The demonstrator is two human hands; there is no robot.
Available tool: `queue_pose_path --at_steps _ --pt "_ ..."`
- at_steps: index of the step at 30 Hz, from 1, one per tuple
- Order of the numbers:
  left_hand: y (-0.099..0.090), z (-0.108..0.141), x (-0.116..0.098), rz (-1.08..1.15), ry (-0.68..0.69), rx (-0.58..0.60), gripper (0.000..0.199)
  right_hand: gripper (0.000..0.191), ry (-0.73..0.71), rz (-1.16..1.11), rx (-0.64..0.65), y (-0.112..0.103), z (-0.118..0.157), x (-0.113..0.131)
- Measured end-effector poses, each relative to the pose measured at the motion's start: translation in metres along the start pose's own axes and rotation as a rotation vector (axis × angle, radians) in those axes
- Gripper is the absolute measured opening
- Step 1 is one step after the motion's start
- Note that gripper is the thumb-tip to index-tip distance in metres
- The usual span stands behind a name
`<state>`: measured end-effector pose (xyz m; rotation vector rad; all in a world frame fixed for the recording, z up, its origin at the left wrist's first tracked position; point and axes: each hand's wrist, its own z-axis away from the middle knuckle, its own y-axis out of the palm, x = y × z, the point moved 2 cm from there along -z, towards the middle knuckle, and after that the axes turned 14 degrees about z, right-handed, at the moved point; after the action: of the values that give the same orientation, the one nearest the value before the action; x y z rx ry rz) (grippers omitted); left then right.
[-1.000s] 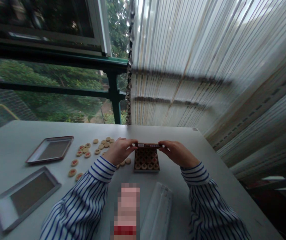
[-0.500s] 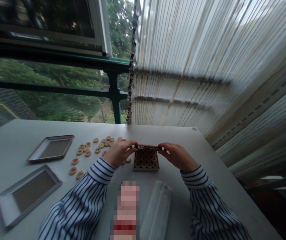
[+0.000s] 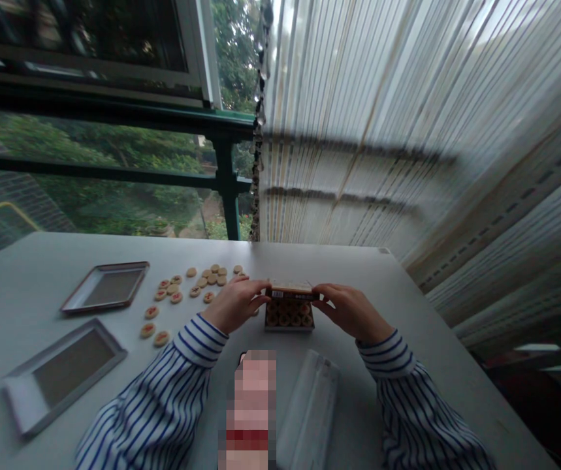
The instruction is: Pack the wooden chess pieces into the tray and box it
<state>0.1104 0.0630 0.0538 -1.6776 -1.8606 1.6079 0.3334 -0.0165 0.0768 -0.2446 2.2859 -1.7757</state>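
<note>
Between my two hands is a box lid [image 3: 292, 292], brown along its front edge with a white label at the left. My left hand [image 3: 238, 300] pinches the lid's left end, and my right hand [image 3: 351, 308] pinches its right end. Under the lid stands a small box [image 3: 290, 328] with rows of round wooden pieces [image 3: 288, 318] in it; the lid hides its back rows. Several loose round pieces [image 3: 212, 279], some with red marks, lie on the table left of the box, partly hidden by my left hand.
Two open trays, a brown-rimmed one [image 3: 77, 297] and a white one [image 3: 57, 412], lie at the left of the white table [image 3: 383, 271]. A clear plastic wrapper [image 3: 309, 408] and a pixelated object [image 3: 251, 398] are near the front. A string curtain [image 3: 339, 117] hangs behind.
The lid has tilted so more of its top shows, and it has come down slightly over the box, covering more of the pieces. Both hands keep their hold; the view has shifted a little.
</note>
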Motion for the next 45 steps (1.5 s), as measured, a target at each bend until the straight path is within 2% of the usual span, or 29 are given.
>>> queue_pose_path --at_steps 19,26,45 --pt "0.007 0.013 -0.003 -0.051 0.049 -0.012 0.029 0.018 -0.032 0.056 -0.007 0.005 0.009 0.009" --pt "0.01 0.015 -0.006 -0.07 0.047 0.014 0.024 0.019 -0.047 0.122 0.007 0.006 0.013 0.013" --pt "0.016 0.022 -0.014 -0.069 0.058 0.053 0.022 0.02 -0.095 0.198 -0.114 0.02 0.028 0.02"
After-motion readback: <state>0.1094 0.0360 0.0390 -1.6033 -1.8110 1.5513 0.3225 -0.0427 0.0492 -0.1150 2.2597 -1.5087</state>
